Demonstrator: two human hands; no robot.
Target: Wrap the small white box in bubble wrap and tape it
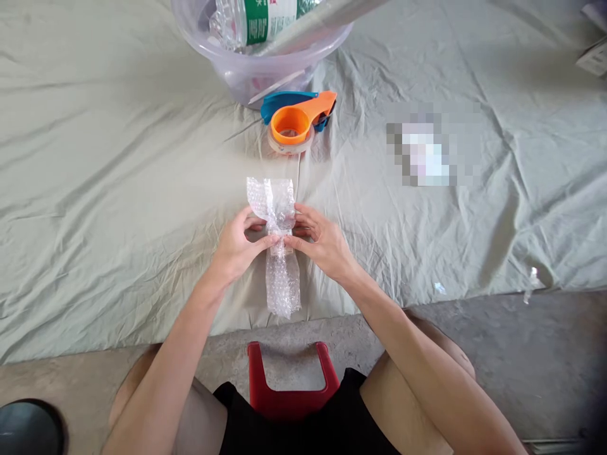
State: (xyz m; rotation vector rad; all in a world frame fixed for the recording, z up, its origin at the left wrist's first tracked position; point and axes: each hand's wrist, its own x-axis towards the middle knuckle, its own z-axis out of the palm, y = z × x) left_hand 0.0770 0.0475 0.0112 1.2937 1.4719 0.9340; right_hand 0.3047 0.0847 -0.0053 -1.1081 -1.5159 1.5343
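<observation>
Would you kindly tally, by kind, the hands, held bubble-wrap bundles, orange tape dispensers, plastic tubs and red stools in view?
Hands: 2 (left hand, right hand)
Held bubble-wrap bundle: 1
Orange tape dispenser: 1
Plastic tub: 1
Red stool: 1
Total: 6

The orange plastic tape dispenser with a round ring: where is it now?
In the head view, the dispenser is at upper centre, between the translucent purple basin and the clear bubble wrap.
</observation>
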